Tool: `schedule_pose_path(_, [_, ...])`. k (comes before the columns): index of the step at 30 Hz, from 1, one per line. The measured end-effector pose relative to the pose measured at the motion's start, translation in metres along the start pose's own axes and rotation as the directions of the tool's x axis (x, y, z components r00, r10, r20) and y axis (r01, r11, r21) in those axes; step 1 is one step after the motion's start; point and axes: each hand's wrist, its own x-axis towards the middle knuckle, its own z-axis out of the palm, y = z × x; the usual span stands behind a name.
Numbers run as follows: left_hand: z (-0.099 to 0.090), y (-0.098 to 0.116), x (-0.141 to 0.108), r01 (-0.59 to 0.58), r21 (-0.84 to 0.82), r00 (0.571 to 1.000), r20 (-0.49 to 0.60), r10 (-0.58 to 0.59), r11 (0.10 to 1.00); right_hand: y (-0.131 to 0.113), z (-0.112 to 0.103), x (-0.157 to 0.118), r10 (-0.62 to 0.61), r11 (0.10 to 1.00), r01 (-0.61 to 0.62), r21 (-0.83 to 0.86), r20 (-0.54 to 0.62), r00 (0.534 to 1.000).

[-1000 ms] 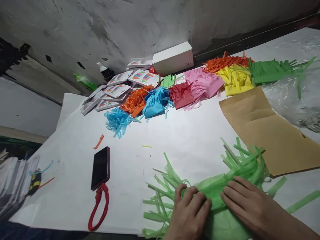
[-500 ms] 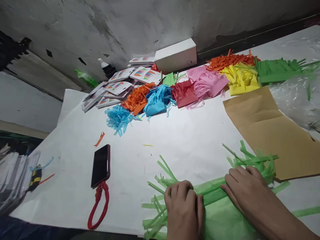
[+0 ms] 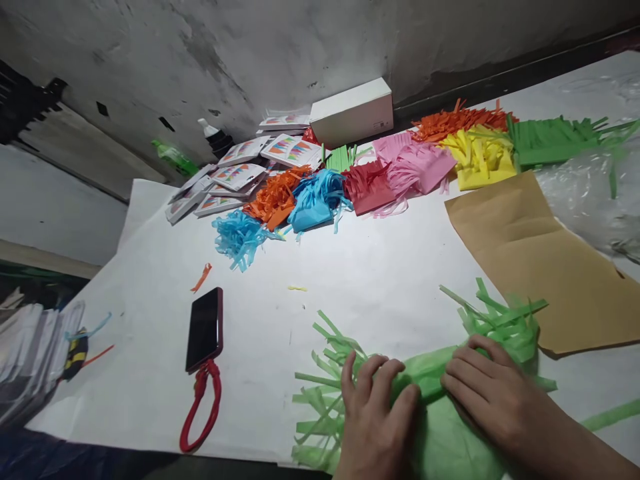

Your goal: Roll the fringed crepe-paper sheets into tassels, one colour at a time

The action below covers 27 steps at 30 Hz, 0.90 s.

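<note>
Light green tissue paper [image 3: 453, 440] with fringed strips at both ends lies at the near edge of the white-covered table. Its middle is folded over into a band. My left hand [image 3: 377, 407] rests on the left part of the band, fingers spread and bent, thumb toward the right. My right hand [image 3: 493, 387] presses on the right part of the fold, fingers together and curled over the paper, beside the right fringe [image 3: 505, 327]. The fingertips of my right hand are partly hidden against the paper.
A black phone [image 3: 205, 330] with a red strap [image 3: 187, 433] lies left. Brown paper [image 3: 550, 267] is at the right. Behind stand a white box [image 3: 353, 113], printed packs [image 3: 237, 177] and fringed bundles in blue [image 3: 315, 200], red [image 3: 370, 190], pink [image 3: 423, 167] and yellow [image 3: 483, 163].
My left hand's fingers have lifted and spread on the paper. My right hand has shifted slightly left, and the right fringe has moved slightly left with the folded paper.
</note>
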Motion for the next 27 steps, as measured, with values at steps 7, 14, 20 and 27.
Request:
schedule_pose_path(7, [0.001,-0.002,0.004,-0.135,-0.076,0.991,-0.003,0.135,0.988,-0.005,-0.002,-0.008,-0.074,0.995,0.074,-0.060,0.002,0.997])
schedule_pose_path(14, [0.002,0.000,-0.004,-0.025,-0.113,0.999,0.029,0.029,0.993,0.010,-0.012,-0.030,0.076,0.996,-0.074,0.044,-0.058,0.995])
schedule_pose_path(20, [0.007,0.010,0.003,0.173,-0.037,0.976,0.141,-0.166,0.984,0.005,-0.008,-0.022,0.246,0.961,-0.246,-0.124,-0.017,0.969])
schedule_pose_path(27, [0.013,0.008,0.007,0.185,0.054,0.967,0.166,-0.191,0.981,-0.012,0.001,-0.015,0.118,0.991,-0.123,-0.048,-0.105,0.987])
